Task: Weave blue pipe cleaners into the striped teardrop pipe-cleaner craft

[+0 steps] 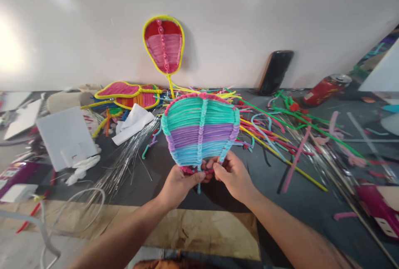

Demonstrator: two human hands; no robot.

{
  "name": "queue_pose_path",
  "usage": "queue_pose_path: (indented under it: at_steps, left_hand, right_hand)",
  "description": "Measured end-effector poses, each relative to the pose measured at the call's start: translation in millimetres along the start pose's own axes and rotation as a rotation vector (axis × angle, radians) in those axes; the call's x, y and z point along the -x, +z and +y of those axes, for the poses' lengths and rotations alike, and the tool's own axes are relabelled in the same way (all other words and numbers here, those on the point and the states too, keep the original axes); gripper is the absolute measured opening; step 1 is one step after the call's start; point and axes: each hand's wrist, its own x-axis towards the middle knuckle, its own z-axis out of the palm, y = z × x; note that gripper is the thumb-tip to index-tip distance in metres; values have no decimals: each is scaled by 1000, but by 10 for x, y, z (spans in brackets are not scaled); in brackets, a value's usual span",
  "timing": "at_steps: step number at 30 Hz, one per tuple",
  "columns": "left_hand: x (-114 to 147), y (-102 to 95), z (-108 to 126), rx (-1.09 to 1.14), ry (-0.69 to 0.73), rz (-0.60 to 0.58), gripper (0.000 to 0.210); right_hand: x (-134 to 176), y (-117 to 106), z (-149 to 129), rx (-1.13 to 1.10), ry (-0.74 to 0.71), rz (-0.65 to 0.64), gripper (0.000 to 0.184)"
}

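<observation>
A fan-shaped panel of wound pipe cleaners [183,136] stands upright between my hands above the dark table. Its bands run green, purple and light blue, with a pink edge along the top and a twisted rib down the middle. My left hand [182,182] pinches the bottom edge near the rib's lower end. At the lower right corner, my right hand [230,173] grips the same panel with thumb and fingers closed. The fingertips of both hands are partly hidden behind the bottom edge.
A yellow-rimmed pink and red paddle [171,47] leans on the white wall [224,24]. Loose pipe cleaners [280,136] and metal wires [124,161] litter the table. A phone [276,72] and a red can [326,90] stand at right; a white card [67,136] lies left.
</observation>
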Motion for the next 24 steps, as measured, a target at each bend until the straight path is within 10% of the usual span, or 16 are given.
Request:
queue_pose_path:
  at_steps: [24]
  left_hand:
    - [15,33,79,36,-26,65,24]
  right_hand:
    - [-10,3,-34,-169,142,-78,30]
